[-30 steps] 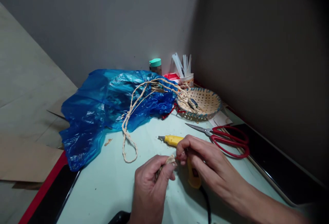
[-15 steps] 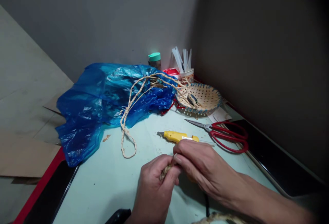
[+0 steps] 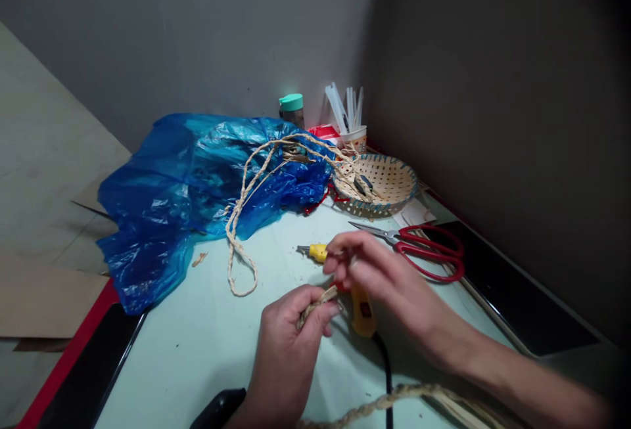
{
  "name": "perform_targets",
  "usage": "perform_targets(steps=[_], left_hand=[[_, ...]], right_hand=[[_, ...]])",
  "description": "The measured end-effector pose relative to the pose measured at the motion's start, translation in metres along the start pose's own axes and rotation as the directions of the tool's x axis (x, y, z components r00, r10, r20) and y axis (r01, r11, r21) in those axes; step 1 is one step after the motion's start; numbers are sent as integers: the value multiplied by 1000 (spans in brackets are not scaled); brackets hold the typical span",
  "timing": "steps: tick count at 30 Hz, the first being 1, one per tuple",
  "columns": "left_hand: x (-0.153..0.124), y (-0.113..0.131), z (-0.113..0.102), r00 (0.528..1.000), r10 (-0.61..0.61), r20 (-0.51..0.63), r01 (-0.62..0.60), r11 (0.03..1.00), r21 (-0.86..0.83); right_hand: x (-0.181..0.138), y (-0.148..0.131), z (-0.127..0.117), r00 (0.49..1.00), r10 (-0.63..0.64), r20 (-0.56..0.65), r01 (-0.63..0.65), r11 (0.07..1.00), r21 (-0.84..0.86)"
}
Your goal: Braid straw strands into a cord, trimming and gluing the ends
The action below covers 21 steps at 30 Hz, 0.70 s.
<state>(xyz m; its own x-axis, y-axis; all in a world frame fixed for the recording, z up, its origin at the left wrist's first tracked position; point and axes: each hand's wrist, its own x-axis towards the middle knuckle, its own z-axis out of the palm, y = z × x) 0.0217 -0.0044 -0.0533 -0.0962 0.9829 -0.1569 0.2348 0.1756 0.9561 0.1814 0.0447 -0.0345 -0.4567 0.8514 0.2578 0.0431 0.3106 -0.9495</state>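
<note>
Perhaps the right hand (image 3: 377,271), curled right of centre, its grip unclear, could jog the too-close glue gun (image 3: 363,318) while the left hand (image 3: 290,343) pinches the braid (image 3: 311,306), lower centre.

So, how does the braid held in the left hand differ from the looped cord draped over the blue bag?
The braid is gripped, partly hidden by the left hand; the looped cord drapes over the blue bag onto the table. The braid looks thicker and darker; the looped cord, thinner and paler. Both are straw-coloured.
</note>
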Motion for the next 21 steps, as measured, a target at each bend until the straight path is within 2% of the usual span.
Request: perform_targets(steps=[2, 4, 7, 11, 13, 17, 21], left_hand=[[1, 2, -1, 1000, -12, 3, 12, 1000, -12], [1, 4, -3, 1000, 12, 9, -12, 999, -44], [-1, 6, -6, 998, 57, 35, -52, 989, -137], [1, 1, -7, 997, -11, 71, 34, 945, -327], [3, -1, -7, 996, -42, 76, 65, 944, -325], [7, -2, -8, 997, -24, 68, 44, 949, -312], [7, 1, -8, 990, -96, 107, 137, 854, -503]], right_hand=[[2, -3, -6, 993, 62, -105, -37, 974, 225], [4, -5, -10, 986, 91, -141, -45, 953, 298], [4, -9, -8, 987, 139, -80, -114, 958, 263], [3, -10, -4, 987, 162, -12, -154, 955, 254], [3, -8, -4, 987, 164, -5, -158, 959, 237], [2, -2, -5, 982, 190, 19, -190, 958, 215], [1, 6, -3, 984, 179, 19, -178, 957, 230]])
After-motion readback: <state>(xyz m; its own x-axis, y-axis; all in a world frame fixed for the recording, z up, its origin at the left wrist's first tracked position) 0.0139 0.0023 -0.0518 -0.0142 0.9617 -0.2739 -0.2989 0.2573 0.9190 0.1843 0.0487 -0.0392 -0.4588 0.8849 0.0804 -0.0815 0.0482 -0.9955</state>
